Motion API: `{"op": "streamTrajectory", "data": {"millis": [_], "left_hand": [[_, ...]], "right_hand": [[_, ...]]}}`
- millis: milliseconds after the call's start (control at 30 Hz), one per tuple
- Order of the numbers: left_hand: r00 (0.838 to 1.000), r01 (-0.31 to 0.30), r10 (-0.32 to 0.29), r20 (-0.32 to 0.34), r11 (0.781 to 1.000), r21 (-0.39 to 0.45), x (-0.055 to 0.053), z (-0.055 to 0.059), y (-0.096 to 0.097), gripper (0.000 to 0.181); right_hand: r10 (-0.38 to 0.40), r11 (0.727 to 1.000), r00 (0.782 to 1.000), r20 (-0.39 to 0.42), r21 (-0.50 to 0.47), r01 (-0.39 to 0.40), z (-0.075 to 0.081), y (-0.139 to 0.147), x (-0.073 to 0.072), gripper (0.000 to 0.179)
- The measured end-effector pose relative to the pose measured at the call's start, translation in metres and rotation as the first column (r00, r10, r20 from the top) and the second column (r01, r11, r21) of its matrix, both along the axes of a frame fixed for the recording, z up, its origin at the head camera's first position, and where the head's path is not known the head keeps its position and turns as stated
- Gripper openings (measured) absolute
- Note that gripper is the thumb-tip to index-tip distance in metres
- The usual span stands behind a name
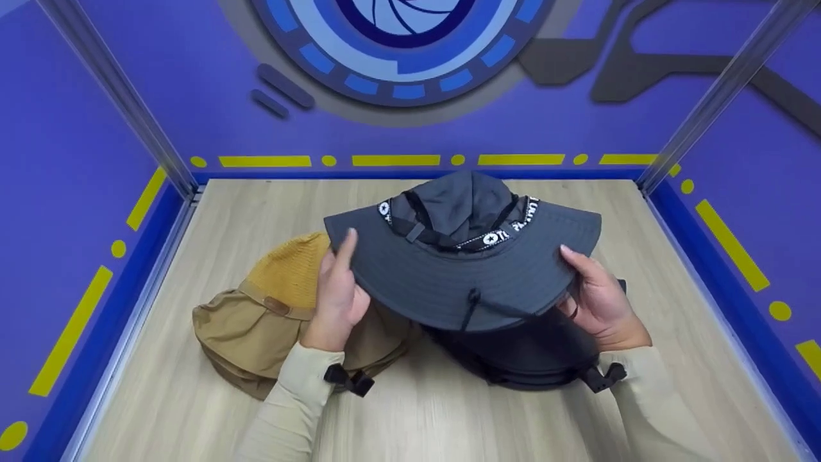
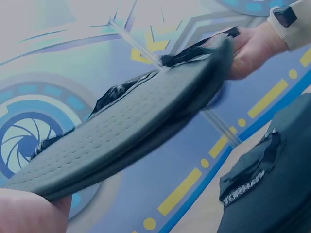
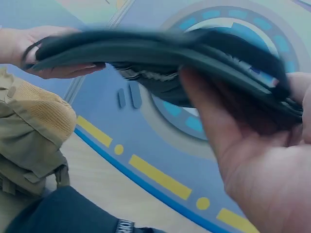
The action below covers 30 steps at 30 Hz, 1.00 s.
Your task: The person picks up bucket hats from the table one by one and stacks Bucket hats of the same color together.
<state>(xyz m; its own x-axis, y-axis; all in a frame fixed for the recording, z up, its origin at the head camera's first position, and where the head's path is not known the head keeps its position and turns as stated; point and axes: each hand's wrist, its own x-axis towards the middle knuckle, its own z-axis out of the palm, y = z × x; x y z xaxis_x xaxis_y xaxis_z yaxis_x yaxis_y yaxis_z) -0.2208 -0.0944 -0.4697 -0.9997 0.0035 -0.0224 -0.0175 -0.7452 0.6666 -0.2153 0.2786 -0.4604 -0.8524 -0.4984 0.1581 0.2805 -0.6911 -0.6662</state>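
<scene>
A dark grey bucket hat [image 1: 410,276] with a black-and-white lettered band and a black cord is held up off the table, brim tilted toward me. My left hand [image 1: 338,289] grips the brim's left side, thumb on top. On the right side, my right hand [image 1: 603,301] pinches the brim between thumb and fingers; the right wrist view shows the fingers [image 3: 214,116] beneath it. Below the held hat lies a dark hat pile [image 1: 513,359], partly hidden. To the left rests a khaki hat [image 1: 256,327] with a mustard knitted crown, partly behind my left hand.
A light wooden tabletop [image 1: 417,423] lies beneath everything. Blue-purple printed panels [image 1: 211,128] with yellow dashes wall in the back and both sides, and metal posts [image 1: 122,96] stand at the corners.
</scene>
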Motion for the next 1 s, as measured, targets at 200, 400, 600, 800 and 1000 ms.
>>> {"op": "streamTrajectory", "data": {"millis": [200, 400, 600, 800, 1000], "left_hand": [[0.998, -0.055, 0.054, -0.017, 0.993, -0.103, -0.005, -0.003, 0.009, 0.056], [0.994, -0.087, 0.078, -0.077, 0.988, -0.124, -0.014, 0.009, 0.02, 0.051], [0.991, -0.07, 0.054, -0.12, 0.989, -0.132, -0.031, 0.028, 0.035, 0.033], [0.993, -0.039, 0.016, -0.119, 0.981, -0.192, -0.052, 0.034, 0.054, 0.028], [0.995, -0.037, 0.018, -0.094, 0.976, -0.215, -0.062, 0.026, 0.064, 0.027]], "right_hand": [[-0.225, 0.943, 0.974, -0.007, 0.251, 0.22, 0.008, 0.004, -0.006, 0.031], [-0.327, 0.902, 0.945, -0.026, 0.291, 0.32, 0.022, 0.015, -0.018, 0.029], [-0.441, 0.871, 0.893, -0.09, 0.197, 0.45, 0.045, 0.039, -0.034, 0.028], [-0.479, 0.87, 0.873, -0.093, 0.082, 0.486, 0.054, 0.059, -0.05, 0.033], [-0.466, 0.877, 0.881, -0.076, 0.093, 0.472, 0.041, 0.069, -0.053, 0.038]]}}
